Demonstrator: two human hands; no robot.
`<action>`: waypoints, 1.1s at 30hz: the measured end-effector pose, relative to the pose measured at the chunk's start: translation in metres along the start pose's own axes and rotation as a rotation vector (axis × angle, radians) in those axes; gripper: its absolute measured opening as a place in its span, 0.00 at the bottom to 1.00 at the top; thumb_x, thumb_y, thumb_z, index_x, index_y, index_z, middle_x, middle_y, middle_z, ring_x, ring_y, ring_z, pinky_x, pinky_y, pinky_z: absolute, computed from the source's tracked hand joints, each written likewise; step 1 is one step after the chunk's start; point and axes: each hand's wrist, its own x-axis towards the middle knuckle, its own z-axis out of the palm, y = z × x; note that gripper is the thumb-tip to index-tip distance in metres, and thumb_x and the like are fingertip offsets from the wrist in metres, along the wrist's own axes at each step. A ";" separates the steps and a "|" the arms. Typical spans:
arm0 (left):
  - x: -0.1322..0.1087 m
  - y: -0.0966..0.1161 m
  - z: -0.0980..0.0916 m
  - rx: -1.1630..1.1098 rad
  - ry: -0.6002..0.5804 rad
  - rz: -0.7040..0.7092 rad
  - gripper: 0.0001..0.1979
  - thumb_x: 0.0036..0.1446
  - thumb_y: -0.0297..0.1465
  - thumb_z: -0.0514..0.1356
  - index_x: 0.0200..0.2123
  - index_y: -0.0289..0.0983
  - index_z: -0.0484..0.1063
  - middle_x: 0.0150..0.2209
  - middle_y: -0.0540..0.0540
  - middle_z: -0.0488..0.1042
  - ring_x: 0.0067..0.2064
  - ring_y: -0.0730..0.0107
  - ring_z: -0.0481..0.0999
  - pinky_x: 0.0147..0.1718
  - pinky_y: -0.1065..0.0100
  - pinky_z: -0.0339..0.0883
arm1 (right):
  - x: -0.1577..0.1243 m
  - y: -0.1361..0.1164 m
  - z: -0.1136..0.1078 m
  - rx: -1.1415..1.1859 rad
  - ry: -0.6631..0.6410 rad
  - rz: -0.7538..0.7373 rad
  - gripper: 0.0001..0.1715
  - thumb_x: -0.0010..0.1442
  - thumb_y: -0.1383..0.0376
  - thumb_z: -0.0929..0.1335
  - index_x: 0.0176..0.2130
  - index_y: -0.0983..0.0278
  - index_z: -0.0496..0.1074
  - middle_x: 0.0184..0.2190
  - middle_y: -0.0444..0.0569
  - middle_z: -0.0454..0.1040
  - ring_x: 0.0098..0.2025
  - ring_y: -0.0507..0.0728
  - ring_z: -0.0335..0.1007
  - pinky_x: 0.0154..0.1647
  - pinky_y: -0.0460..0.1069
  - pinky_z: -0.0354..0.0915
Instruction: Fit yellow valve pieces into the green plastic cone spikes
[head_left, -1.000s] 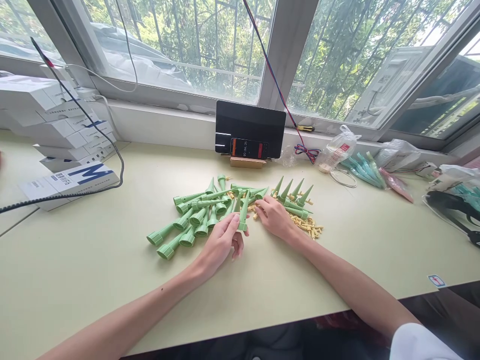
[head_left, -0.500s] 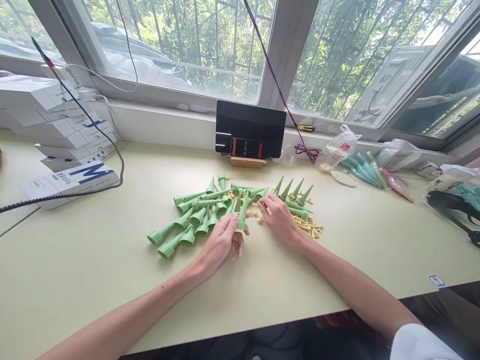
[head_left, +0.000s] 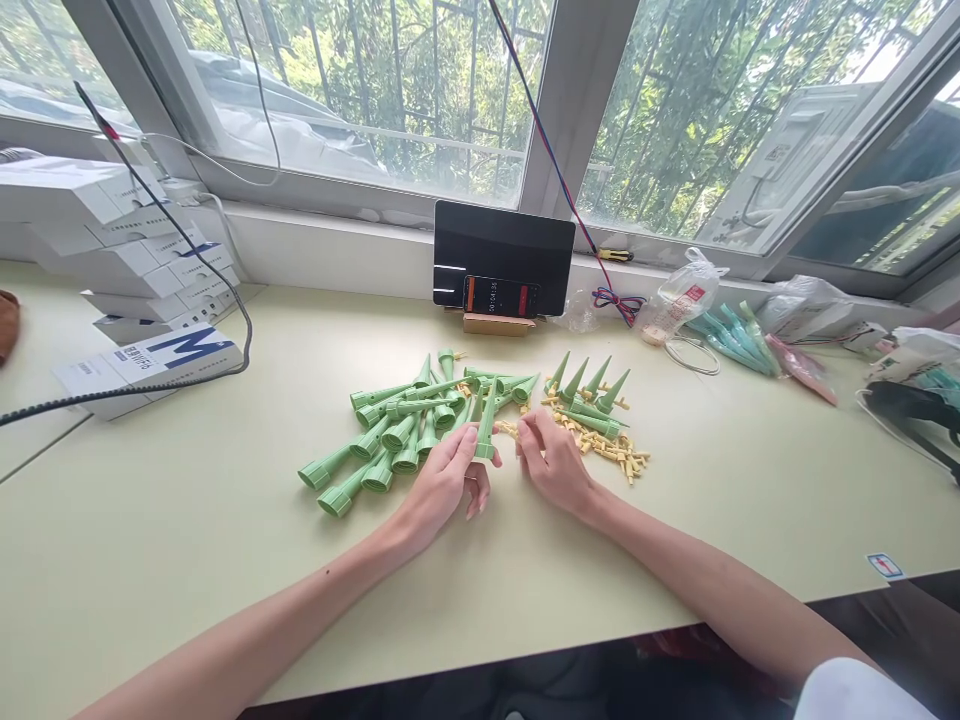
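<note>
My left hand [head_left: 450,470] is closed around the wide base of a green plastic watering spike [head_left: 487,425], its point upward. Beside it on the right, my right hand [head_left: 555,460] has thumb and fingers pinched at a small yellow plastic piece [head_left: 509,428], partly hidden by the fingertips. Many green cone-shaped spikes [head_left: 397,433] lie heaped left of and behind my left hand. Beyond my right hand, several spikes [head_left: 574,385] stand points up, with others lying in front of them. Loose yellow pieces [head_left: 626,458] are scattered around these.
At the back, a phone [head_left: 501,297] showing a timer leans on a dark tablet [head_left: 502,240] in a cardboard stand [head_left: 499,324]. White boxes [head_left: 150,365] and a black cable [head_left: 244,330] are on the left. Plastic bags [head_left: 682,295] lie along the right back edge.
My right hand has drawn back slightly toward me from the yellow pieces, fingertips lower and still pinched. My left hand keeps holding the spike upright. The view has shifted slightly.
</note>
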 end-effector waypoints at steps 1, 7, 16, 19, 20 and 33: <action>0.000 0.000 0.000 0.003 -0.001 0.001 0.16 0.67 0.43 0.50 0.47 0.38 0.65 0.38 0.47 0.70 0.19 0.79 0.68 0.13 0.75 0.60 | 0.001 0.000 0.000 0.001 0.003 0.013 0.10 0.71 0.62 0.58 0.36 0.61 0.60 0.24 0.41 0.68 0.22 0.51 0.65 0.26 0.46 0.60; 0.001 0.000 -0.001 0.000 0.003 0.000 0.15 0.67 0.43 0.50 0.47 0.39 0.65 0.37 0.48 0.70 0.19 0.79 0.67 0.13 0.74 0.59 | 0.005 -0.001 -0.003 0.027 0.054 0.019 0.11 0.70 0.62 0.59 0.35 0.61 0.62 0.27 0.43 0.71 0.28 0.52 0.69 0.32 0.47 0.63; 0.001 -0.001 -0.001 0.001 0.015 0.000 0.16 0.66 0.43 0.52 0.47 0.37 0.65 0.39 0.45 0.72 0.20 0.78 0.68 0.14 0.74 0.59 | -0.001 -0.005 -0.002 0.184 0.059 -0.072 0.08 0.70 0.62 0.60 0.38 0.61 0.64 0.27 0.43 0.70 0.29 0.52 0.71 0.32 0.48 0.67; 0.001 -0.001 -0.002 0.005 0.018 -0.009 0.17 0.66 0.43 0.52 0.48 0.37 0.65 0.40 0.44 0.72 0.20 0.78 0.68 0.14 0.74 0.60 | -0.003 -0.006 -0.001 0.178 0.068 -0.108 0.07 0.70 0.63 0.61 0.40 0.61 0.65 0.26 0.43 0.70 0.27 0.51 0.71 0.32 0.47 0.67; 0.001 -0.001 -0.002 0.010 0.016 -0.012 0.16 0.66 0.43 0.53 0.48 0.37 0.65 0.40 0.44 0.73 0.20 0.78 0.68 0.14 0.74 0.60 | -0.004 -0.006 -0.001 0.173 0.071 -0.116 0.07 0.70 0.63 0.61 0.40 0.62 0.66 0.26 0.42 0.70 0.27 0.51 0.70 0.32 0.47 0.67; 0.001 -0.001 -0.001 0.061 -0.011 0.000 0.17 0.65 0.44 0.54 0.47 0.37 0.67 0.37 0.45 0.74 0.21 0.77 0.68 0.16 0.73 0.60 | -0.004 -0.006 -0.001 0.134 -0.020 -0.167 0.09 0.70 0.62 0.60 0.40 0.62 0.68 0.29 0.45 0.73 0.27 0.51 0.68 0.30 0.46 0.66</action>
